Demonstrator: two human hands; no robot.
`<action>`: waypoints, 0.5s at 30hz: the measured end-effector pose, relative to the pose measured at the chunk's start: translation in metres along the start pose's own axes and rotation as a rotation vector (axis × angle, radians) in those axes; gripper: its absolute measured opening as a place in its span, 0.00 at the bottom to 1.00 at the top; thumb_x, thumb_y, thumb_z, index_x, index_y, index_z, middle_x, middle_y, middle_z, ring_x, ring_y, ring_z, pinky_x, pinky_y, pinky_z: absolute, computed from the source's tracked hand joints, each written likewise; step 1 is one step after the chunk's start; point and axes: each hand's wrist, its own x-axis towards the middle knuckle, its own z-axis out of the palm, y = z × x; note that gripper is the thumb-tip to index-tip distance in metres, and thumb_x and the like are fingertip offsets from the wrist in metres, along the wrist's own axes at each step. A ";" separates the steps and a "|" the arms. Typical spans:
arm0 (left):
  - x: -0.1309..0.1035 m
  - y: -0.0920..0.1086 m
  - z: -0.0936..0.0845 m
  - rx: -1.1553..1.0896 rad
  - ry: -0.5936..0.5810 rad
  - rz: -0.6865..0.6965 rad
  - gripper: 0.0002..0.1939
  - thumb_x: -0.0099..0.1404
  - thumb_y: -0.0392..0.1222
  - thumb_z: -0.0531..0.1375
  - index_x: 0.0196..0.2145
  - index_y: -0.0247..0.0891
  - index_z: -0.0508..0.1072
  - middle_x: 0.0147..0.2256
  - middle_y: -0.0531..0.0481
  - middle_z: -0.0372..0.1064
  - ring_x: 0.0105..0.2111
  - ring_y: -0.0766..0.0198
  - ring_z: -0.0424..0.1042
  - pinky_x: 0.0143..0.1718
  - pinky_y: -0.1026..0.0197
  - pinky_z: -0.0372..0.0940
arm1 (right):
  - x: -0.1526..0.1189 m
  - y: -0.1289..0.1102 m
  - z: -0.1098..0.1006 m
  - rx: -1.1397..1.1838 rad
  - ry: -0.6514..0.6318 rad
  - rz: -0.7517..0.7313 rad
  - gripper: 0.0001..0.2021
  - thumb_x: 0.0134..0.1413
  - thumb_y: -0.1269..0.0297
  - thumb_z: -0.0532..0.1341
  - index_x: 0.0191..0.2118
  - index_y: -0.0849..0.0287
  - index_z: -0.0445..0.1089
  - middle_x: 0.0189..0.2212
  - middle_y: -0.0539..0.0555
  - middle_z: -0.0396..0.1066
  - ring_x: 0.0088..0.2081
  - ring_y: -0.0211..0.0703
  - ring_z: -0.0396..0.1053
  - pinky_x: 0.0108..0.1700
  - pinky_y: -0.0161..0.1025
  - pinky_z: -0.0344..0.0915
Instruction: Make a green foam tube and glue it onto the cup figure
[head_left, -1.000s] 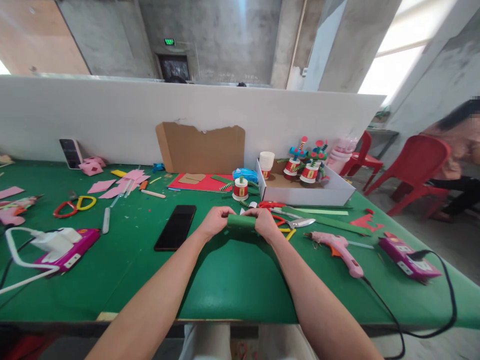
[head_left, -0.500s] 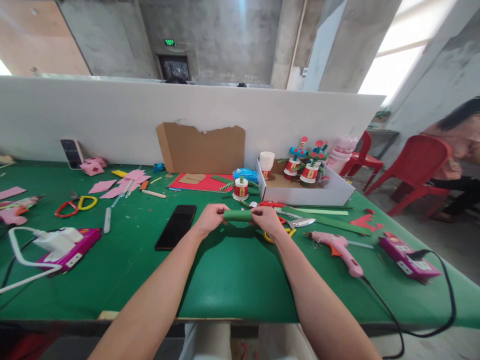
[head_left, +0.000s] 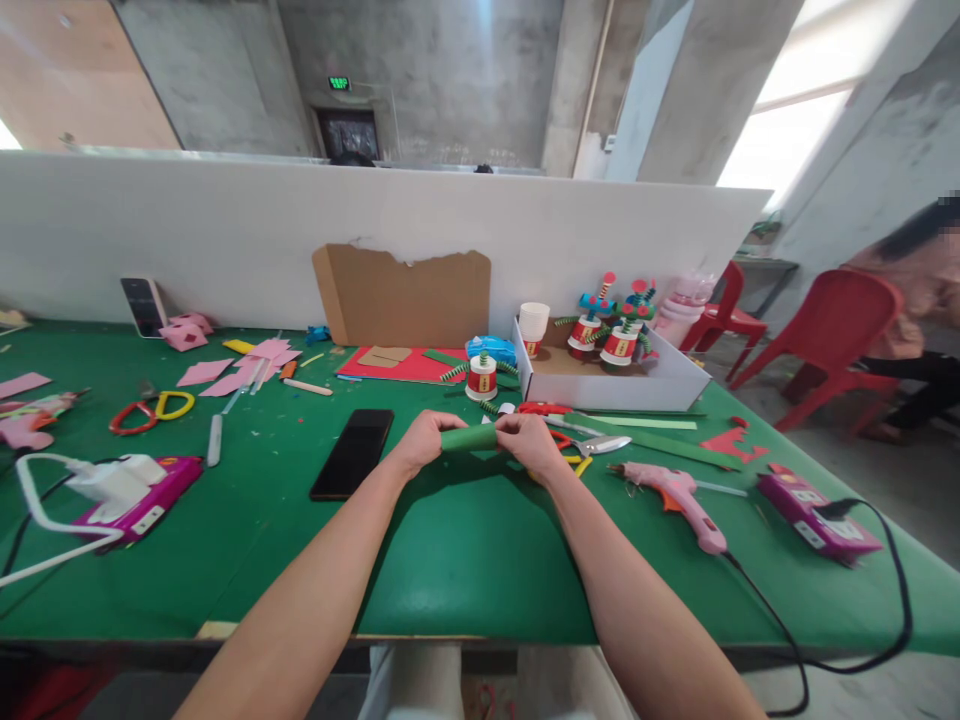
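Note:
A rolled piece of green paper (head_left: pixel 469 439) is stretched between my two hands, just above the green table. My left hand (head_left: pixel 426 438) pinches its left end; my right hand (head_left: pixel 528 440) pinches the right end, which sits slightly higher. Scissors (head_left: pixel 600 444) with red and yellow handles lie partly hidden behind my right hand. A black phone (head_left: pixel 352 454) lies flat left of my left hand. Beyond the roll stands a small paper-cup figure (head_left: pixel 481 380) with spiral green arms.
A white box (head_left: pixel 615 391) at the back right holds finished cup figures and stacked cups. Right of my arm lie a pink glue gun (head_left: pixel 679 497) and a purple power strip (head_left: pixel 817 515) with a cable. Pink paper scraps (head_left: pixel 262 362) lie left. A person sits far right.
The green paper roll has shifted a little left and tilted, its left end now lower. My right hand has moved slightly left with it.

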 end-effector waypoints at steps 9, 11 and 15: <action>0.003 -0.001 -0.006 0.048 0.082 0.030 0.07 0.42 0.37 0.57 0.20 0.34 0.74 0.16 0.55 0.64 0.20 0.69 0.60 0.25 0.66 0.54 | 0.004 0.001 -0.008 -0.014 0.011 -0.010 0.05 0.36 0.66 0.57 0.19 0.60 0.70 0.15 0.46 0.65 0.21 0.35 0.62 0.27 0.32 0.57; 0.003 0.000 -0.006 0.061 0.096 0.049 0.07 0.43 0.39 0.57 0.19 0.35 0.74 0.15 0.55 0.63 0.20 0.69 0.59 0.25 0.66 0.54 | 0.004 0.001 -0.010 -0.013 0.026 0.003 0.05 0.36 0.66 0.57 0.19 0.59 0.69 0.14 0.45 0.64 0.20 0.34 0.60 0.26 0.32 0.56; 0.002 0.003 -0.007 0.078 0.089 0.058 0.08 0.45 0.43 0.58 0.18 0.35 0.72 0.16 0.55 0.64 0.21 0.68 0.61 0.25 0.65 0.56 | 0.004 0.001 -0.011 0.004 0.041 0.013 0.05 0.36 0.65 0.56 0.19 0.59 0.67 0.13 0.45 0.63 0.19 0.34 0.59 0.24 0.32 0.55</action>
